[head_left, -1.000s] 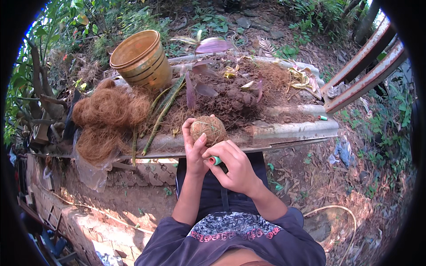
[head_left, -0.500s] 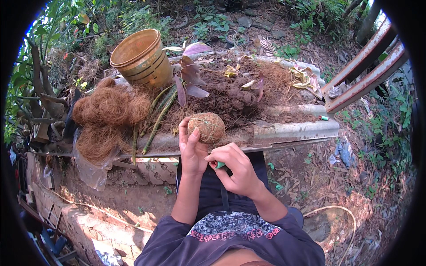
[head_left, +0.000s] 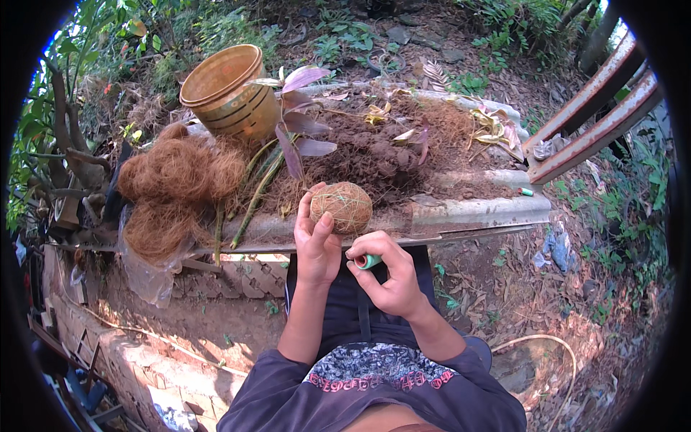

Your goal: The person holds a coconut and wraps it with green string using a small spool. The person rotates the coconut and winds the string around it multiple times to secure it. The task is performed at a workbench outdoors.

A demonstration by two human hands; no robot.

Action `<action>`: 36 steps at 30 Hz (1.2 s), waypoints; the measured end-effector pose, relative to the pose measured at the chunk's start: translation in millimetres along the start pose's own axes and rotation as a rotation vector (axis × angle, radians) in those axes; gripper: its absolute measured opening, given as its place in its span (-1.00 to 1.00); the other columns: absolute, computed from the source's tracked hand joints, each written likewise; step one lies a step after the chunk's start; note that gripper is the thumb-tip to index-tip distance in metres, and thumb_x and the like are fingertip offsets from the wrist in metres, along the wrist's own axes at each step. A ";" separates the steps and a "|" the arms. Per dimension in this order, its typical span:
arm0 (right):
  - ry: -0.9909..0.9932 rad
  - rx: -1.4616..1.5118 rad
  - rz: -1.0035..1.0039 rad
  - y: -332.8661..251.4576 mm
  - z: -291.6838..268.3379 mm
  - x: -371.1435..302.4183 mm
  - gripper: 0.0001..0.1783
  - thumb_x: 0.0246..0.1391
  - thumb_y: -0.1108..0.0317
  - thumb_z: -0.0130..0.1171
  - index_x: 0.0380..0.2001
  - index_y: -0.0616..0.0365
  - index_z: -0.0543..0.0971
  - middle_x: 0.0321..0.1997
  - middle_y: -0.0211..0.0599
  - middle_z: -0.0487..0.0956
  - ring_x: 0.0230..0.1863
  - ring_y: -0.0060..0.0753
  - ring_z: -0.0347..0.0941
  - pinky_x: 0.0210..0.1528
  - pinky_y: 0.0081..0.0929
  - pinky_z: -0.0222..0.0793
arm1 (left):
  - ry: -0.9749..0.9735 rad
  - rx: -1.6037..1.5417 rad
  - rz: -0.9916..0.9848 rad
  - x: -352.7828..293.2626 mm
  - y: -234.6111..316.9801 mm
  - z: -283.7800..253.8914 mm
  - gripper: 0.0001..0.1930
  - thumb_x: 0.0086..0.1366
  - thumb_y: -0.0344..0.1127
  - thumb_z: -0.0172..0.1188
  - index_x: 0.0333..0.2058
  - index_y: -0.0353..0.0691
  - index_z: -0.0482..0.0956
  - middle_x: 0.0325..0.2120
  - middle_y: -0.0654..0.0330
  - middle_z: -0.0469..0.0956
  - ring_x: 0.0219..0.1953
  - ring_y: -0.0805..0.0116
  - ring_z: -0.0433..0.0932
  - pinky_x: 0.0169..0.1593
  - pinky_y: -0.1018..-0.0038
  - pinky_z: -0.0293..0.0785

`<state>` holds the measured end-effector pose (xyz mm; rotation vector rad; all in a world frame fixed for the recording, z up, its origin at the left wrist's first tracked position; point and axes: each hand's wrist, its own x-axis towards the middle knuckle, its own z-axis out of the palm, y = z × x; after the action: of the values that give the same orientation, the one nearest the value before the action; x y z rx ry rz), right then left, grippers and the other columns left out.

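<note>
My left hand (head_left: 317,248) holds up a round ball of brown coir fibre (head_left: 342,207) wound with thin green thread. Its thumb presses the near side of the ball, and the fingers curl round the left. Close by on the right, my right hand (head_left: 389,273) grips a small spool of green thread (head_left: 368,261), its hollow end showing. Both hands are in front of the near edge of a table topped with corrugated sheet (head_left: 482,214). Beyond the ball lies a heap of dark soil (head_left: 374,155). Any thread between spool and ball is too fine to make out.
Loose coir fibre (head_left: 180,180) lies at the left, partly over a plastic bag (head_left: 147,277). Behind it a yellowish plastic pot (head_left: 230,93) stands tilted. Purple-leaved cuttings (head_left: 291,144) lie beside the soil. Rusty metal beams (head_left: 597,122) rise at the right.
The ball has moved slightly right and turned in my left hand. My right hand has shifted a little right and up, bringing more of the spool into sight. The purple leaves have shifted slightly.
</note>
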<state>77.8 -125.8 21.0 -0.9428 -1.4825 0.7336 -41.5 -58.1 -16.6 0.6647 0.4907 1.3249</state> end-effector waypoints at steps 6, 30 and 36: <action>0.038 0.143 0.067 17.0 0.8 -4.3 -0.76 -0.11 0.64 0.16 -0.29 0.22 0.47 -0.28 -0.27 0.48 -0.34 -0.49 0.42 -0.25 -0.55 0.35 | -0.094 0.086 -0.038 -4.9 1.9 8.7 -0.22 0.12 -0.13 0.31 0.18 -0.36 0.11 -0.01 0.01 0.38 0.00 0.20 0.45 0.06 0.28 0.45; 0.050 1.719 1.036 63.1 -22.7 -3.2 -0.69 0.13 0.51 -0.01 -0.03 0.04 0.37 -0.24 -0.47 0.45 -0.38 -0.66 0.32 -0.50 -0.73 0.25 | -0.114 0.124 -0.241 -13.7 -1.6 -26.3 -0.05 0.08 0.50 -0.12 0.17 -0.26 0.18 0.01 0.02 0.39 0.07 0.13 0.40 0.09 0.19 0.39; -0.104 1.670 0.929 54.6 -32.2 13.1 -0.62 0.04 0.47 -0.01 -0.02 0.08 0.34 -0.20 -0.34 0.37 -0.36 -0.54 0.30 -0.45 -0.64 0.29 | -0.250 0.148 -0.273 -7.5 7.5 -44.6 0.01 -0.02 0.47 0.08 0.13 -0.35 0.20 -0.06 -0.10 0.42 -0.10 0.13 0.53 -0.10 0.26 0.56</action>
<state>117.6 -90.5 -15.9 -0.1376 -0.0176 2.1607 -78.3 -57.4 -44.1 0.8424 0.4599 0.9400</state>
